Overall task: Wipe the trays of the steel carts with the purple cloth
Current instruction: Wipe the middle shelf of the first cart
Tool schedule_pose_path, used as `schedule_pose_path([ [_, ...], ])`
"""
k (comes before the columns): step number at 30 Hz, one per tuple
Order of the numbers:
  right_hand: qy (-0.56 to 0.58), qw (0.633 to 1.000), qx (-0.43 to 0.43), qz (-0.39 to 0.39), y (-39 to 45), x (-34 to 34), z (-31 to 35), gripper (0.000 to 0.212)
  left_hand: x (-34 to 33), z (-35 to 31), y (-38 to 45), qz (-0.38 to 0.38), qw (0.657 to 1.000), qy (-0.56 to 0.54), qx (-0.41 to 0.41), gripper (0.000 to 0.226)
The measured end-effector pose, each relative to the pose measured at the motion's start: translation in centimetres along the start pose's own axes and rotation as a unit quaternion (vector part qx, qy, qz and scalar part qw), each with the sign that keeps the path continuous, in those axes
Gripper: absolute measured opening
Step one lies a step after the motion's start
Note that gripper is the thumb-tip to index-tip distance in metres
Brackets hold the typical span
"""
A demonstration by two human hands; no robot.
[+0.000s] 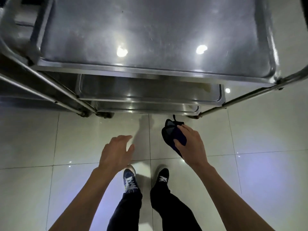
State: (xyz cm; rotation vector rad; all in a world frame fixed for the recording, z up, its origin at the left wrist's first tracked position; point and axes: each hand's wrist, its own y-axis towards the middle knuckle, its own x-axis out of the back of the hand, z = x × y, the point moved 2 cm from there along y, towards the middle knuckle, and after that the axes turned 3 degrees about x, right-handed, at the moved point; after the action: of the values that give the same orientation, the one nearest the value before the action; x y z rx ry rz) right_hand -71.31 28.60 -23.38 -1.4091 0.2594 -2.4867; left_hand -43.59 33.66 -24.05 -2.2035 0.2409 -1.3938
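Filling the upper half of the frame, the steel cart (pixel 250 97) stacks three trays: the top tray (pixel 150 30), a middle tray (pixel 150 90) and a bottom tray (pixel 146 108) peeking out beneath it. Right of centre, the right hand (pixel 191 144) pinches the bunched purple cloth (pixel 171 137) over the tiled floor (pixel 50 139). At lower centre the left hand (pixel 115 152) hovers with fingers loosely spread, holding nothing.

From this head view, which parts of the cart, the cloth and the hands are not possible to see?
- Top tray: far end cut by the frame's top edge.
- Two lower trays: only front strips show; the top tray covers the rest.
- Cloth: partly hidden under the right hand.
- Left hand: palm faces away.
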Motion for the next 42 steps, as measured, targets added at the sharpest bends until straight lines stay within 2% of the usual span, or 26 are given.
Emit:
schedule_pose_path([
  [6,0.059,0.996,0.013,-0.067,7.9,-4.9,-3.6,0.055,-4.2,-0.5,9.1,-0.061,0.996,0.008,-0.070,0.036],
  [12,0.075,0.983,0.042,-0.160,15.3,-6.7,-5.5,0.048,-6.0,-2.7,18.5,-0.136,0.980,0.052,-0.133,0.047],
  [19,0.052,0.968,0.127,-0.210,21.6,-9.4,-6.5,0.046,-8.7,-3.3,25.7,-0.202,0.959,0.076,-0.184,0.046],
  [27,0.072,0.944,0.182,-0.267,24.9,-11.3,-6.9,0.047,-10.0,-3.4,29.3,-0.279,0.930,0.059,-0.230,0.033],
  [32,0.054,0.945,0.191,-0.261,25.3,-11.1,-6.9,0.047,-10.4,-3.8,29.4,-0.298,0.920,0.097,-0.236,0.028],
  [35,0.035,0.940,0.206,-0.268,26.2,-11.2,-6.8,0.043,-10.6,-4.1,29.8,-0.291,0.925,0.105,-0.222,0.030],
  [39,0.043,0.943,0.187,-0.273,27.6,-11.2,-6.4,0.037,-11.0,-4.2,29.6,-0.285,0.928,0.104,-0.217,0.029],
  [42,0.047,0.956,0.140,-0.255,29.0,-10.8,-6.0,0.037,-11.1,-4.3,29.5,-0.278,0.931,0.105,-0.212,0.030],
])
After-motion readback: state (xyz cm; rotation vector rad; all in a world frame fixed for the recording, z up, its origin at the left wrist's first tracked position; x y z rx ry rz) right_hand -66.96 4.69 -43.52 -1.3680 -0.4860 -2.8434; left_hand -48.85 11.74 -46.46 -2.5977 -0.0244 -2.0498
